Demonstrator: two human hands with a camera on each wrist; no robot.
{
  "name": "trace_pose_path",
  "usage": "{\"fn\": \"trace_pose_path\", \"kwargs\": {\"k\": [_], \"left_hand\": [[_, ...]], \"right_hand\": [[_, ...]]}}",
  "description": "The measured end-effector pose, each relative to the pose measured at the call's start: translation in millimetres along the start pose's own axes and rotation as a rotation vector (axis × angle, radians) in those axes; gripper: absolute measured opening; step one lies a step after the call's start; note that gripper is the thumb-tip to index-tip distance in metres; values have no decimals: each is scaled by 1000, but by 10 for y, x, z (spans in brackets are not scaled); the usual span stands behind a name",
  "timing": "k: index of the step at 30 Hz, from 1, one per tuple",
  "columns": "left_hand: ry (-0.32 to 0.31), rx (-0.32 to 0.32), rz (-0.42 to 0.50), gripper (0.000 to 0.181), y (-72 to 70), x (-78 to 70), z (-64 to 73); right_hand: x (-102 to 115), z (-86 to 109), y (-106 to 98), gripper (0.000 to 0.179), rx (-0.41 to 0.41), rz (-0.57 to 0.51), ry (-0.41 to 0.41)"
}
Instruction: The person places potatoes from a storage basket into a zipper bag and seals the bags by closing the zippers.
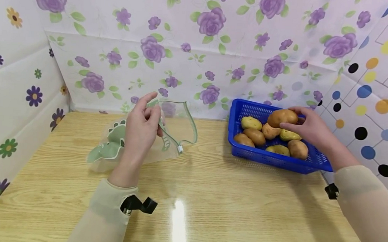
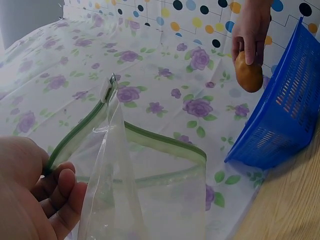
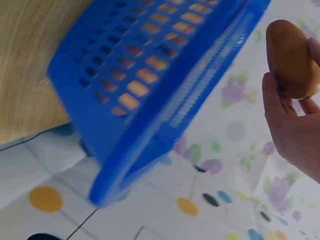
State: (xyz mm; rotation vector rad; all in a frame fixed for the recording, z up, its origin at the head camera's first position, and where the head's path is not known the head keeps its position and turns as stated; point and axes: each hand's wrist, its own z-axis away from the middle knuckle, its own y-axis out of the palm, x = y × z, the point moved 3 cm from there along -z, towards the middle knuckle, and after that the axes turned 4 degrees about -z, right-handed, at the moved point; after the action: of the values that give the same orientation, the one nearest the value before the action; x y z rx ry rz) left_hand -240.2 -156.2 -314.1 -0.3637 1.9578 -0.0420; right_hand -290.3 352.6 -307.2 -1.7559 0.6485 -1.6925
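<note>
My right hand [image 1: 308, 124] grips a smooth brown potato [image 1: 282, 118], lifted above the blue basket [image 1: 268, 157]. In the right wrist view the same potato [image 3: 292, 59] sits between thumb and fingers. Below it, several brown and yellowish potatoes [image 1: 254, 137] lie in the basket. My left hand [image 1: 143, 127] pinches the green-edged rim of a clear zip bag [image 1: 158, 154], whose mouth stands open toward the right. In the left wrist view the bag's rim [image 2: 165, 142] and my curled left fingers [image 2: 67, 200] show; the bag's far end has a green printed pattern.
A wood-grain table [image 1: 209, 203] carries the bag on the left and the basket on the right. Behind it hangs a purple-flowered sheet [image 1: 184, 61]. A dotted sheet [image 1: 374, 121] stands close to the basket's right side. A white zip slider [image 1: 180, 149] sits on the bag's rim.
</note>
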Motion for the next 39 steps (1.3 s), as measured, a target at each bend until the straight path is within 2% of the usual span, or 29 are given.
{"fn": "trace_pose_path", "kwargs": {"k": [6, 17, 27, 29, 34, 39], "left_hand": [[-3, 3, -1, 43, -9, -13, 4], [-1, 9, 12, 43, -17, -21, 5], [-1, 12, 19, 44, -31, -12, 4], [-1, 13, 20, 44, -34, -11, 4], [4, 15, 10, 41, -37, -15, 3], [11, 8, -17, 36, -45, -19, 1]], "right_hand": [[319, 62, 86, 95, -17, -20, -3], [793, 141, 332, 91, 2, -152, -63], [1318, 212, 726, 76, 38, -302, -122], [1406, 214, 820, 74, 36, -301, -150], [1572, 190, 1037, 70, 11, -221, -219], [1701, 140, 1235, 67, 46, -273, -243]]}}
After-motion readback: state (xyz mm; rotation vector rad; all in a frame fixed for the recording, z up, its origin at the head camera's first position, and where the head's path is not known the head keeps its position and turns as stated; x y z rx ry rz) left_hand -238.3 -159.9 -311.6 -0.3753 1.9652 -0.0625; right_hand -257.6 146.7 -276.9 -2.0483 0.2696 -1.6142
